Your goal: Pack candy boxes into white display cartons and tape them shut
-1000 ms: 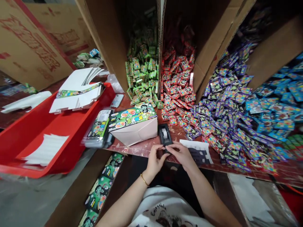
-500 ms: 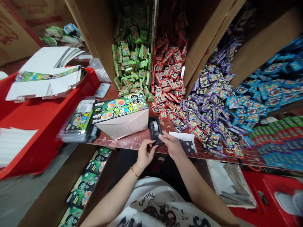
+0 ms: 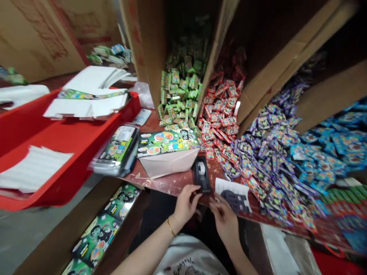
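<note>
1. Black tape dispenser [image 3: 201, 179] – on the red-brown table [image 3: 164, 186], close to its near edge, with a pale roll [image 3: 201, 167] seated in its far half.
2. Left hand [image 3: 184, 204]: at the dispenser's near end, thumb and forefinger bent toward each other with a narrow gap. Whether anything thin is pinched there, cannot tell. Gold-coloured bracelet [image 3: 170, 227] on that wrist.
3. Right hand [image 3: 227, 219]: just right of the dispenser's near end, fingers curled, tips blurred. Grip contents cannot be told.
4. Printed box [image 3: 169, 162]: just left of the dispenser, green patterned face up, pale side toward the person.
5. White sheet with dark shapes [image 3: 233, 194]: right of the dispenser, near the right hand.
6. Clear plastic packs [image 3: 116, 151]: stacked left of the printed box; a phone [image 3: 142, 117] lies behind them.
7. Red bin [image 3: 97, 147]: farther left, white card pieces [image 3: 86, 109] across its far end, pale sheets [image 3: 37, 168] inside.
8. Small packets, behind and right – green [image 3: 180, 89], red [image 3: 222, 110], purple [image 3: 266, 156], blue [image 3: 318, 158] – spill from cardboard cartons [image 3: 149, 49].
9. Green printed packs [image 3: 96, 238]: in a row below table level, lower left.
</note>
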A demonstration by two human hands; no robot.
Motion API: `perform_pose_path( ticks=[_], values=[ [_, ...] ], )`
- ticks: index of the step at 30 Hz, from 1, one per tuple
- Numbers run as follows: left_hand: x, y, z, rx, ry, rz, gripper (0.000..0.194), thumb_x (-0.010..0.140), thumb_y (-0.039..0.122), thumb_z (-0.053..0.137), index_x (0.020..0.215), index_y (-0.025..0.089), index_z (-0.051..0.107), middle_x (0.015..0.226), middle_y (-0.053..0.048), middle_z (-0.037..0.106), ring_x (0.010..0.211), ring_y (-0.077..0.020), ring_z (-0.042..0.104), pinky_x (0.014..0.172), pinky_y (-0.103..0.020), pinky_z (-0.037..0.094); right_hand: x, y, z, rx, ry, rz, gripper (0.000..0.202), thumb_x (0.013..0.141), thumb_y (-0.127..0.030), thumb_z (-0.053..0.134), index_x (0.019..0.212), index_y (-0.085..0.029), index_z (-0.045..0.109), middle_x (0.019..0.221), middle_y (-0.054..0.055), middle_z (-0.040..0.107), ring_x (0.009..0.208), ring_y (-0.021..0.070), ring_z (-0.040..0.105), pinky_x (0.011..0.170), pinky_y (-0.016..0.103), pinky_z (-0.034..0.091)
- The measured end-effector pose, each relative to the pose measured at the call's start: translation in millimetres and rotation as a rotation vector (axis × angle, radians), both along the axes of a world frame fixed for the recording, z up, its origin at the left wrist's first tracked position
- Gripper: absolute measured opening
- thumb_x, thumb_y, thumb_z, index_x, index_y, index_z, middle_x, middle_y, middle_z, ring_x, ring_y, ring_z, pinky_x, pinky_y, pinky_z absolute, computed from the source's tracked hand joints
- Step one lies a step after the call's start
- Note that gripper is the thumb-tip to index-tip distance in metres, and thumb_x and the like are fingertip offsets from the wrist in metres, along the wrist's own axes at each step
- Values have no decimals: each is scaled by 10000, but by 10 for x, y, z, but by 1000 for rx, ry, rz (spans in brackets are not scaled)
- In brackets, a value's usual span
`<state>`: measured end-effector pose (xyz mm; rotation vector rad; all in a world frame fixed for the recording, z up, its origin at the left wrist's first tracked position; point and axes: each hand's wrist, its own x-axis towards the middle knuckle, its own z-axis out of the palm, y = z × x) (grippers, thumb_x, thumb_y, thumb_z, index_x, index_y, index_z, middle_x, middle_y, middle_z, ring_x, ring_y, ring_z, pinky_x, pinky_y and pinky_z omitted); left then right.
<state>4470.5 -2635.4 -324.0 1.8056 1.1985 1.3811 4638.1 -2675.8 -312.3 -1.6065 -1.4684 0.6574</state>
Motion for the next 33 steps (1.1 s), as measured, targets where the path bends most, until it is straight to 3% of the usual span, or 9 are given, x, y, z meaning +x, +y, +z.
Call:
perform_pose_path(
  ticks=[3, 6, 8, 10, 13, 17, 22, 28, 33],
  values=[
    [-319, 32, 526, 158, 247, -7, 372, 871, 157, 570, 1236, 194, 506, 1198, -105, 604, 1122, -196, 555, 943, -360, 498, 234, 171, 483, 214, -251, 188, 157, 901, -220, 518, 877, -195, 670, 936, 70, 710, 851, 184, 688, 754, 268, 570],
    [-749, 132, 1164, 337, 624, 174, 440, 872, 146, 564, 1303, 159, 477, 1361, -111, 516, 1297, -250, 416, 1106, -462, 339, 200, 677, 1236, 462, -495, 695, 314, 872, -70, 489, 1121, -208, 621, 1040, 61, 689, 955, 155, 663, 826, 228, 546],
    [-980, 237, 1447, 371, 834, 304, 440, 887, 178, 546, 1314, 102, 473, 1358, -123, 527, 1283, -281, 429, 1111, -494, 308, -37, 1118, 1737, 576, -582, 880, 379, 864, -19, 413, 1151, -182, 598, 1074, 82, 670, 1005, 168, 634, 858, 266, 530],
    [-1120, 339, 1552, 403, 981, 349, 431, 896, 213, 533, 1292, 49, 496, 1301, -135, 577, 1216, -292, 490, 1069, -470, 361, -383, 1549, 2123, 594, -667, 1086, 397, 858, -11, 393, 1177, -154, 582, 981, 87, 658, 914, 166, 620, 798, 276, 527],
    [-1190, 417, 1493, 444, 1078, 338, 419, 884, 215, 546, 1257, 25, 537, 1243, -128, 622, 1160, -289, 533, 1008, -414, 428, -899, 2020, 2411, 562, -734, 1248, 438, 838, -13, 423, 1249, -134, 513, 951, 92, 621, 893, 179, 566, 802, 314, 495],
    [-1179, 401, 1408, 431, 1067, 361, 399, 892, 228, 532, 1250, 53, 560, 1239, -94, 633, 1160, -274, 539, 1002, -392, 441, -1227, 2229, 2441, 463, -776, 1309, 470, 821, 4, 454, 1275, -115, 421, 1113, 137, 562, 997, 199, 521, 877, 349, 446],
    [-1175, 399, 1415, 442, 1047, 378, 396, 905, 244, 507, 1245, 49, 564, 1242, -92, 633, 1154, -274, 546, 982, -395, 460, -1201, 2199, 2370, 383, -795, 1321, 325, 866, -55, 455, 1186, -112, 445, 1023, 122, 558, 920, 194, 518, 847, 338, 439],
    [-1175, 411, 1383, 460, 1045, 390, 394, 904, 241, 501, 1241, 47, 567, 1247, -99, 630, 1161, -273, 548, 982, -397, 462, -1205, 2192, 2096, 282, -815, 1286, 332, 908, -197, 504, 1218, -102, 436, 1036, 144, 583, 979, 237, 546, 872, 389, 445],
    [-1152, 384, 1412, 455, 1069, 406, 392, 922, 251, 461, 1244, 52, 562, 1249, -93, 630, 1150, -267, 561, 979, -403, 469, -1180, 2289, 1860, 214, -749, 912, 788, 721, -574, 709, 1297, -141, 390, 1119, 159, 572, 1038, 307, 546, 888, 467, 429]
  ],
)
